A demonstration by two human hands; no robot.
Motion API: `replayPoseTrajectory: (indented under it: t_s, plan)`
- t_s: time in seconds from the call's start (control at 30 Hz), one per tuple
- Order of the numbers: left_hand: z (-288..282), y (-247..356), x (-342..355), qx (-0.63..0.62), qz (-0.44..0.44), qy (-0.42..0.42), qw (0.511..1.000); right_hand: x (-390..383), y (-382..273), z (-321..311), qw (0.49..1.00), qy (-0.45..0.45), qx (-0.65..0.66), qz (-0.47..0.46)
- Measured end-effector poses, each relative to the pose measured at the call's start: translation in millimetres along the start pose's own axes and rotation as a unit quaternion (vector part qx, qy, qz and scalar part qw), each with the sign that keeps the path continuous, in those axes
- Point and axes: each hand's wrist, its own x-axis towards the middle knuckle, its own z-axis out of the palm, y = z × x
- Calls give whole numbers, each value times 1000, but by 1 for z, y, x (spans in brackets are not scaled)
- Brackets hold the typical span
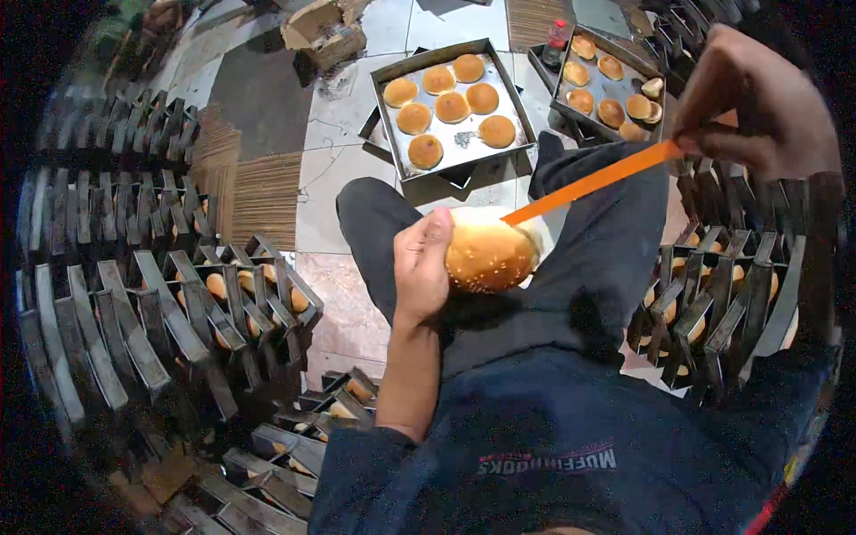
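Over my lap, my left hand [423, 266] grips a sesame-topped bun [490, 254] at its left side, thumb on top. Something pale shows behind the bun and at its right edge; I cannot make out what it is. A flat orange strip [593, 183] runs from the top of the bun up to the right. Its upper end is pinched in my right hand [762, 111], raised high at the right. Whether the strip's lower end sticks to the bun or passes into it, I cannot tell.
Ahead on the tiled floor is a metal tray [462, 169] of golden buns. A second bun tray [615, 89] stands at the far right, beside a red-capped bottle [556, 37]. Stacked dark trays [160, 312] line my left, more racks [713, 312] my right. A cardboard box [323, 34] lies far off.
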Motion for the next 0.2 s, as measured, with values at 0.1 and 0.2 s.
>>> replayPoseTrajectory:
  t_s: [0.1,0.2]
  plan:
    - [2,-18,7,-11,38,2,999,39,-23,6,974,-190,-126,-16]
    - [-10,-24,7,-102,3,59,993,44,-19,12,943,-263,-206,16]
